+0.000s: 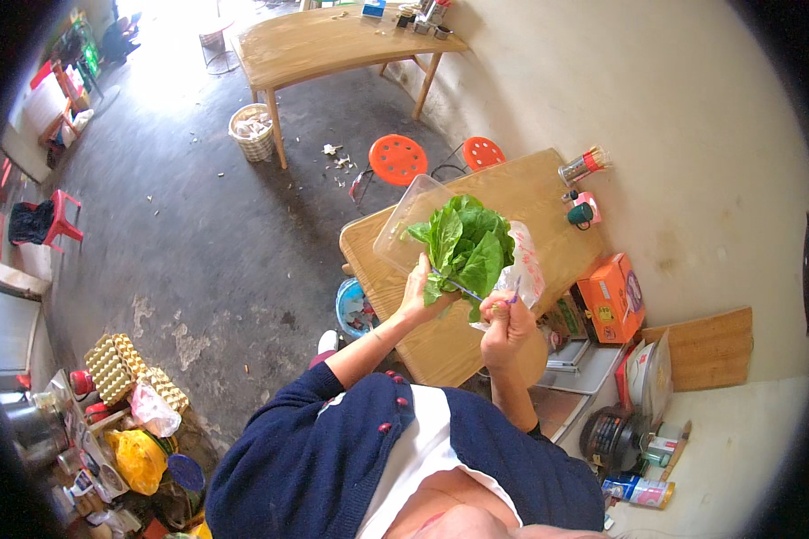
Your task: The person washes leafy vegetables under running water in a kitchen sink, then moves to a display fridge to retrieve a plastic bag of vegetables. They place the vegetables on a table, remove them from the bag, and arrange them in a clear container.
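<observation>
A bunch of leafy green vegetables [470, 239] is held above a wooden table [404, 350] in front of me. My left hand [426, 294] grips the stem end of the bunch from the left. A thin purple tie [465, 290] runs across the stems. Its other end is pinched in the fingers of my right hand [507, 327], to the right of the leaves. Under the bunch, a clear plastic container [404, 226] lies on the tabletop. A white plastic bag with red writing [527, 269] lies partly hidden behind the leaves and my right hand.
Chopsticks in a metal holder [582, 166] and a dark green mug [580, 214] stand by the wall. An orange box [610, 298] sits at the right. Orange stools [398, 160] stand beyond the table. A blue-lined bin [352, 306] is at its left edge. Egg trays [116, 367] lie lower left.
</observation>
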Tool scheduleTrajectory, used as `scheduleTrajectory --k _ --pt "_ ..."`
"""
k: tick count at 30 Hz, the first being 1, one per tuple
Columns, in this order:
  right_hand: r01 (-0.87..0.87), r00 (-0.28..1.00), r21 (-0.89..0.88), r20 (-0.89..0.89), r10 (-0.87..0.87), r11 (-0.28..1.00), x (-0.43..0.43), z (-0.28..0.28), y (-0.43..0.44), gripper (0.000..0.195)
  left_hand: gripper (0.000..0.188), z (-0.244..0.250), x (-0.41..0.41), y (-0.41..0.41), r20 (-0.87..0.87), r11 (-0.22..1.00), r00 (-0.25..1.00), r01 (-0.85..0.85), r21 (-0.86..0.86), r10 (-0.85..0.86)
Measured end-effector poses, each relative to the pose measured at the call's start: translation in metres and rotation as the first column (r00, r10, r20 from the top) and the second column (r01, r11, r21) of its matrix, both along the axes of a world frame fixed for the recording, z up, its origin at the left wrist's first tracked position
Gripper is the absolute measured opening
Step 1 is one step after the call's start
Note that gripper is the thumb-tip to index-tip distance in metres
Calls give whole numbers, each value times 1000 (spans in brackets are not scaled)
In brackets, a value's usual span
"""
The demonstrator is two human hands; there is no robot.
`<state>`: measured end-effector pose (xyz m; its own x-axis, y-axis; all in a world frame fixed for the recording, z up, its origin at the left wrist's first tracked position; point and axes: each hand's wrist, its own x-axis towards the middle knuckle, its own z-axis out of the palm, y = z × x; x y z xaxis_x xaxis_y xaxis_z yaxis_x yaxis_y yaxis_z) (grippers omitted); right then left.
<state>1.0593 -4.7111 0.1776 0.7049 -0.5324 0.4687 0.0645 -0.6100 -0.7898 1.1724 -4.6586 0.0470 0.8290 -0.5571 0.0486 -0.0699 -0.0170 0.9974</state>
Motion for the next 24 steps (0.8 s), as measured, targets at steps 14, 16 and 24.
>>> scheduleTrajectory --k 14,16,24 --pt "-606 792 -303 -316 523 735 -7 -18 37 16 47 -95 20 -17 -287 893 943 23 -450 -169" --pt "-566 819 -223 -262 511 793 -13 -18 37 27 48 -77 12 -12 -314 870 917 65 -489 -245" --pt "-196 951 -294 -289 109 935 12 -37 11 31 51 -59 8 -11 -399 791 860 8 -611 -317"
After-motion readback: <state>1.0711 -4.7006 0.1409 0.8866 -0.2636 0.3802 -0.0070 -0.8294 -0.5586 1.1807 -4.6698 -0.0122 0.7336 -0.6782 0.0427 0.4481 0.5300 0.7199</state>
